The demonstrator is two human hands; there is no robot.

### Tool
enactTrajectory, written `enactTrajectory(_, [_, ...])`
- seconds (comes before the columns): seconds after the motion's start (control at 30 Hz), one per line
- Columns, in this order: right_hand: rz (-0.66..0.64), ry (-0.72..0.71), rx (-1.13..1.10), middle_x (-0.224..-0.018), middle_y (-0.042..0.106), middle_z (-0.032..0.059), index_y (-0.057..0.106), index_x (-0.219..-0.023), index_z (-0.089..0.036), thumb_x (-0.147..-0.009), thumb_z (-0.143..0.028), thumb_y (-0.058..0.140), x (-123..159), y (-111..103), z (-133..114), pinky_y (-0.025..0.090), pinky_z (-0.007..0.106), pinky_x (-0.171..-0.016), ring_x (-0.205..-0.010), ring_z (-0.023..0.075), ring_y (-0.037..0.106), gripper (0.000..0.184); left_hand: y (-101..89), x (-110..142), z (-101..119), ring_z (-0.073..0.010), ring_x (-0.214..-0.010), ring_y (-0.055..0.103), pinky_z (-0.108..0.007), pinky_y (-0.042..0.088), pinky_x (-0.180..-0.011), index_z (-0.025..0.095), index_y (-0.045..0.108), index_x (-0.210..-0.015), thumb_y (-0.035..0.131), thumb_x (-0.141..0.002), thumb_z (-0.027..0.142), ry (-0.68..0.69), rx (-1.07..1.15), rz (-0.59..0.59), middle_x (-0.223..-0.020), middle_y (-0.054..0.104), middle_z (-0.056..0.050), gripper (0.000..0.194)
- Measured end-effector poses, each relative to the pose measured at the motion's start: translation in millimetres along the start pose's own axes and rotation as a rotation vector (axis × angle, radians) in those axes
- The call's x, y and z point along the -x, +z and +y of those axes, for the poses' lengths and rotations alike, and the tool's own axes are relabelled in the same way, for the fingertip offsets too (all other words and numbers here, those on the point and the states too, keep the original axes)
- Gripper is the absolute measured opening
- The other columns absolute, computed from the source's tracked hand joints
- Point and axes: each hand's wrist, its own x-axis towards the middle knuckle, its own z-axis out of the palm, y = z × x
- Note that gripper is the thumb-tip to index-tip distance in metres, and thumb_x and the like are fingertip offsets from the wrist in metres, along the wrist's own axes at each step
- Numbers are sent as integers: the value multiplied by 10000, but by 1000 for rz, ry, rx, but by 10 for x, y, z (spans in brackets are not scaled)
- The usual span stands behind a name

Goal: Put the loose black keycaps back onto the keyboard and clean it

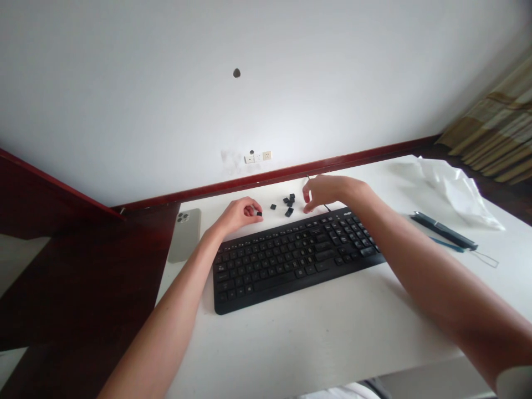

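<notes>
A black keyboard (266,277) lies at a slant on the white table, with several keycaps gone from its right-middle part. Behind it my left hand (241,214) pinches a small black keycap (259,214) between thumb and fingertips. Several loose black keycaps (290,211) lie in a small group on the tabletop between my two hands, and a single one (273,206) sits apart, closer to the left. My right hand (322,191) hovers just right of that group, thumb and fingers apart, with nothing seen between them.
A phone (185,235) lies face down at the table's left edge. On the right are a dark pouch (444,230), a blue tool (446,244), a wire loop (484,258) and clear plastic bags (457,191). The wall (166,111) with sockets (258,157) stands behind.
</notes>
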Motion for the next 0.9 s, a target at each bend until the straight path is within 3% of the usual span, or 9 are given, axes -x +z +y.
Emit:
enactTrajectory(0.2, [-80, -12, 1, -783, 761, 54, 799, -954, -224, -760, -257, 795, -57, 69, 14, 492, 330, -633, -782, 256, 720, 197, -14, 3, 21, -164, -790, 619, -320, 522, -754, 197, 762, -952, 864, -770, 405, 6, -11, -22, -948, 685, -51, 295])
enactTrajectory(0.3, [33, -94, -60, -924, 790, 59, 799, -1002, -225, -774, -177, 748, -67, 54, 56, 502, 310, -657, -846, 237, 726, 238, -22, 8, 17, -171, -823, 621, -326, 532, -780, 206, 762, -987, 884, -745, 393, 6, 7, -30, -978, 683, -54, 329])
enactTrajectory(0.43, [249, -236, -217, -1040, 796, 52, 805, -1022, -226, -821, -201, 707, -57, -5, 26, 543, 313, -794, -958, 219, 721, 225, -24, 14, -9, -167, -842, 617, -324, 540, -793, 203, 750, -1039, 904, -719, 364, -2, 83, -59, -999, 693, -61, 390])
enactTrajectory(0.57, [340, -388, -266, -1091, 781, 77, 814, -1016, -196, -859, -212, 657, -20, -36, -130, 546, 315, -812, -924, 203, 708, 223, -30, 17, 27, -153, -819, 610, -312, 533, -778, 191, 742, -1062, 910, -708, 360, -13, 177, -55, -1019, 705, -67, 427])
enactTrajectory(0.7, [431, -477, -290, -1068, 769, 84, 794, -1107, -190, -879, -228, 648, 6, -18, -260, 529, 310, -796, -887, 191, 686, 273, -66, 10, 229, -130, -773, 610, -292, 509, -745, 174, 736, -1018, 855, -779, 411, -35, 260, 86, -1122, 727, -86, 357])
enactTrajectory(0.77, [482, -501, -304, -1049, 769, 75, 770, -1183, -204, -877, -233, 656, 19, -6, -304, 517, 309, -785, -881, 193, 680, 327, -82, 5, 363, -129, -743, 596, -277, 486, -698, 167, 754, -998, 817, -821, 454, -54, 270, 163, -1052, 738, -86, 343])
enactTrajectory(0.9, [527, -564, -344, -1048, 770, 64, 738, -1254, -233, -875, -224, 656, 79, 0, -404, 497, 300, -757, -900, 203, 682, 388, -69, 4, 555, -104, -627, 511, -268, 427, -595, 170, 785, -1019, 790, -850, 502, -77, 373, 97, -888, 711, -58, 372])
